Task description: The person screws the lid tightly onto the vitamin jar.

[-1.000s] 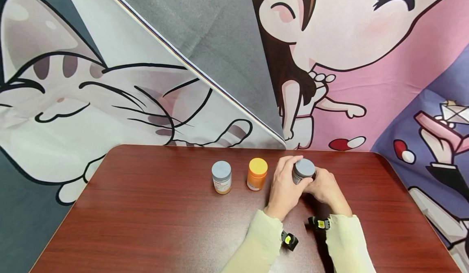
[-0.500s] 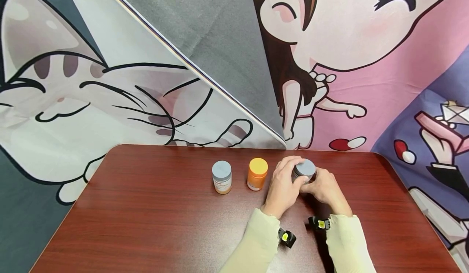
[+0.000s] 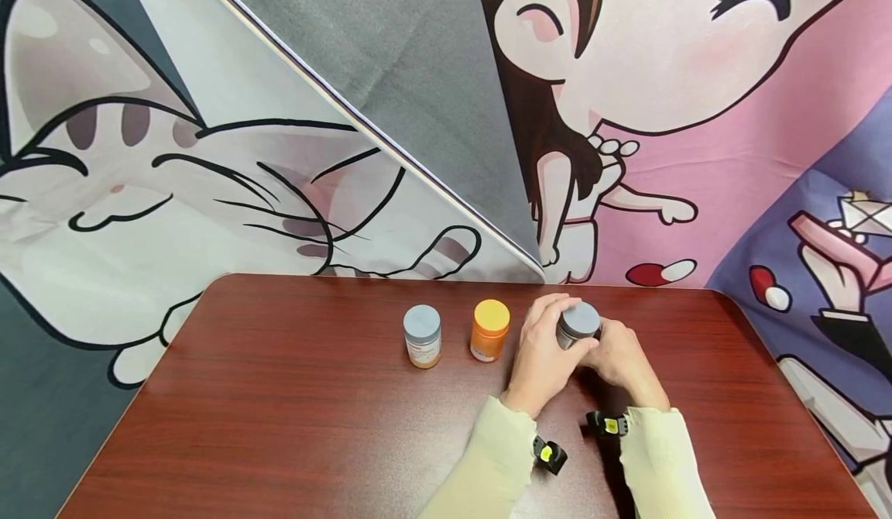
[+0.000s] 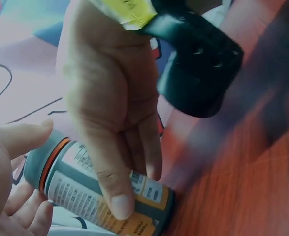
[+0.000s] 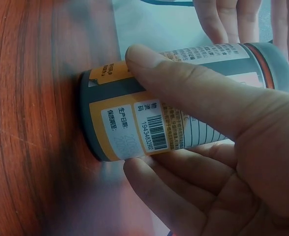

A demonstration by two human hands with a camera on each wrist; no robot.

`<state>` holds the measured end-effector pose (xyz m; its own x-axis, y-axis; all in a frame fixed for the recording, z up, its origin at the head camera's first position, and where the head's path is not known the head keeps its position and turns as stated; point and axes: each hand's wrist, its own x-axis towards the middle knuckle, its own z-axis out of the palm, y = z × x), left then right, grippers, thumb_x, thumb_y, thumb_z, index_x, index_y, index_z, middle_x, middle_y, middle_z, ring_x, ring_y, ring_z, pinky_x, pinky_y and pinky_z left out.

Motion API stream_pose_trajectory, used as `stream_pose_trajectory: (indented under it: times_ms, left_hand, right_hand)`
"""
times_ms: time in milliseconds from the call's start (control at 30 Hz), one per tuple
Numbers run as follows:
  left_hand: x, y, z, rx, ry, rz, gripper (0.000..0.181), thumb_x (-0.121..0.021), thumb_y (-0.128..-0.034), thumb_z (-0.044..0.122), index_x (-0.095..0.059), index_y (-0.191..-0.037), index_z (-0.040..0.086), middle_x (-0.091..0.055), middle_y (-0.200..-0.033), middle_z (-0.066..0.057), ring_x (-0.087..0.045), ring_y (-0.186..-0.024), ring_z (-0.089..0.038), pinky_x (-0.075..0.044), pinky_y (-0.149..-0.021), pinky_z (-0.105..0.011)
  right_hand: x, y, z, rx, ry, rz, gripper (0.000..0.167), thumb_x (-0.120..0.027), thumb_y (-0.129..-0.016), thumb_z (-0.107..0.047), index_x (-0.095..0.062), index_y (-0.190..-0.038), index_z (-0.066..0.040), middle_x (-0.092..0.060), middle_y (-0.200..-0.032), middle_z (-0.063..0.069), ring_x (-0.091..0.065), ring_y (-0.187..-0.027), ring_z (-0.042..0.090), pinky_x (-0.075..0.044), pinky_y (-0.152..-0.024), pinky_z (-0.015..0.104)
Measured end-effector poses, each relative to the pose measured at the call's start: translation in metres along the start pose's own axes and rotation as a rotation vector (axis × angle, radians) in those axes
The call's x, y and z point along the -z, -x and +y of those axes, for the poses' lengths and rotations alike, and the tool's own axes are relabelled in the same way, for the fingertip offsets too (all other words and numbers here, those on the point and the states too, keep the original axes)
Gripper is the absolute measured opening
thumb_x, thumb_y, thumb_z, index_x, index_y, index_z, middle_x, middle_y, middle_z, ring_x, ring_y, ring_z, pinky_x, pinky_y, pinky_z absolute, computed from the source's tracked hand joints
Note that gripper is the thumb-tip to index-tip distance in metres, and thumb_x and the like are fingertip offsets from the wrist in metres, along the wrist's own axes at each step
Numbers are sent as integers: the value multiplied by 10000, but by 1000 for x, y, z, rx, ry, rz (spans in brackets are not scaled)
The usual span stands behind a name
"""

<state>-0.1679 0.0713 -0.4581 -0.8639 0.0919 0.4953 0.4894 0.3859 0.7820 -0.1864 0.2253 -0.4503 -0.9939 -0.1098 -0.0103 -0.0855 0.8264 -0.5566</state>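
A dark grey-green pill bottle [image 3: 567, 339] with a grey lid [image 3: 580, 318] stands upright toward the back right of the table. My left hand [image 3: 545, 358] has thumb and fingers around the lid. My right hand [image 3: 620, 358] grips the bottle's body from the right. In the left wrist view, the right thumb lies along the bottle's label [image 4: 78, 199], and an orange ring [image 4: 53, 160] shows just under the lid. A barcode [image 5: 155, 132] faces the right wrist camera. Part of the left hand is cut off in both wrist views.
An orange bottle [image 3: 489, 339] with a yellow lid stands left of my left hand. Farther left is a second grey-lidded bottle [image 3: 422, 342] with pale contents. The brown wooden table [image 3: 300, 410] ends at a cartoon-printed backdrop [image 3: 648, 163].
The left thumb drew back leftward along the lid's front half a second ago, and is now forward to the right again. The right hand and the bottle have hardly moved.
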Motion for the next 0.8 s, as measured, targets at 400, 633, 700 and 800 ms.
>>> stream_pose_trajectory:
  times_ms: [400, 633, 700, 800]
  left_hand:
    - [-6, 1, -2, -35, -56, 53, 464, -851, -809, 164, -674, -1237, 150, -593, -1275, -8, -545, -1198, -131, -427, -1014, -234]
    - [-4, 0, -3, -51, -65, 39, 439, -834, -822, 151, -679, -1233, 146, -616, -1284, 8, -554, -1178, -133, -421, -1011, -218]
    - [-3, -1, -2, -40, -62, 20, 436, -825, -831, 149, -676, -1242, 148, -615, -1304, 15, -546, -1197, -130, -412, -1023, -220]
    - [0, -1, -3, -27, -48, -12, 441, -810, -845, 139, -665, -1261, 146, -611, -1333, 18, -536, -1220, -132, -404, -1040, -241]
  right_hand:
    - [0, 0, 0, 13, -5, 20, 414, -835, -686, -200, -688, -990, 40, -703, -848, 137, -622, -752, 306, -513, -689, 456]
    - [-1, -1, 1, 13, -8, 19, 436, -847, -668, -202, -683, -986, 47, -704, -843, 134, -625, -750, 297, -524, -709, 463]
    - [-2, 0, 1, 12, -13, 17, 451, -854, -665, -204, -684, -994, 53, -708, -856, 144, -633, -760, 298, -529, -723, 471]
    - [-2, 0, 1, 12, -15, 17, 466, -857, -657, -203, -682, -1003, 56, -712, -872, 152, -639, -771, 300, -532, -736, 478]
